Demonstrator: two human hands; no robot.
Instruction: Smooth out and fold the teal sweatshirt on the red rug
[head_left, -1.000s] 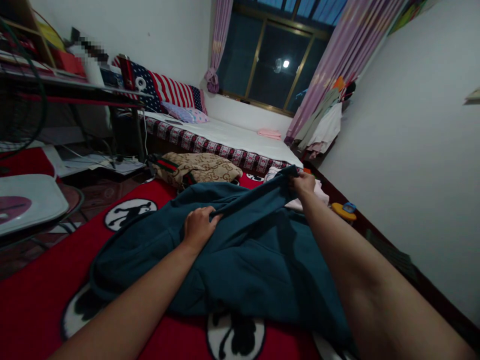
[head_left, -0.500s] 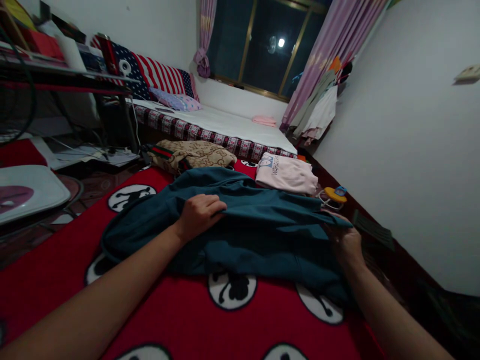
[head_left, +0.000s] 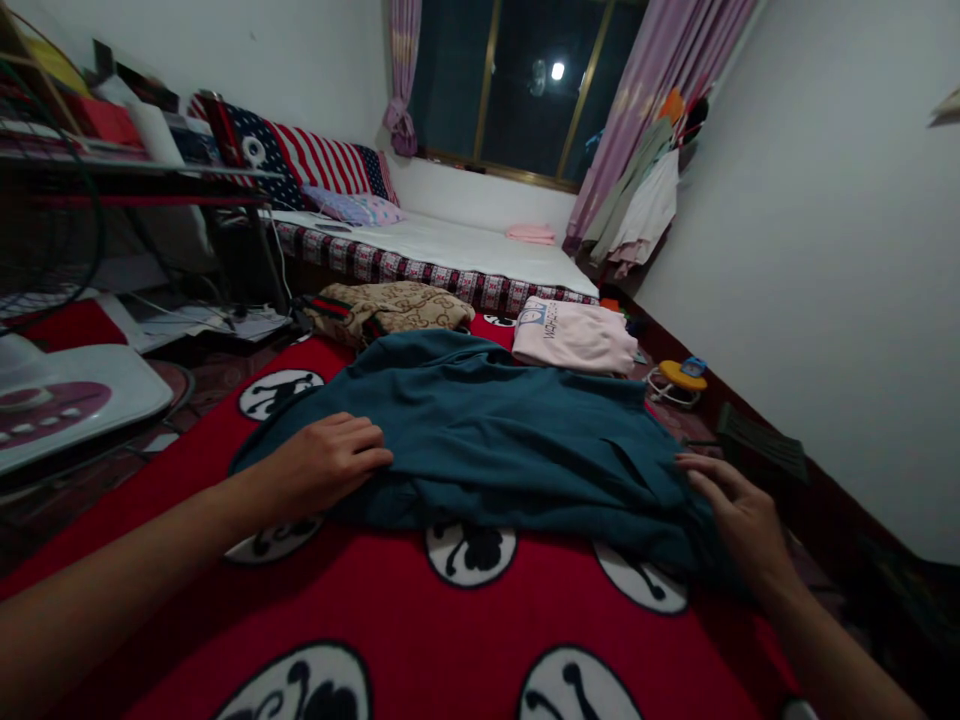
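Note:
A dark teal garment [head_left: 495,430] lies spread across the red blanket [head_left: 450,640], wrinkled, with a slit like a pocket at its right part. Its exact kind I cannot make out. My left hand [head_left: 334,460] rests on the garment's near left part, fingers loosely bent over the cloth with no raised fold in them. At the right end, my right hand [head_left: 742,515] touches the garment's edge with its fingertips, thumb and fingers slightly apart. Behind the garment are a folded pink top [head_left: 574,335] with printing and a tan patterned garment [head_left: 405,308].
A white bed [head_left: 465,250] stands below the window. A cluttered desk [head_left: 150,165] is at the left, above a white chair seat [head_left: 142,400]. On the right floor stands a yellow stool [head_left: 682,376], near the wall. Clothes [head_left: 649,210] hang by the curtain.
The raised fold between my hands has come down and the garment lies flatter. My left hand has moved left and loosened; my right hand has shifted right and let the edge go.

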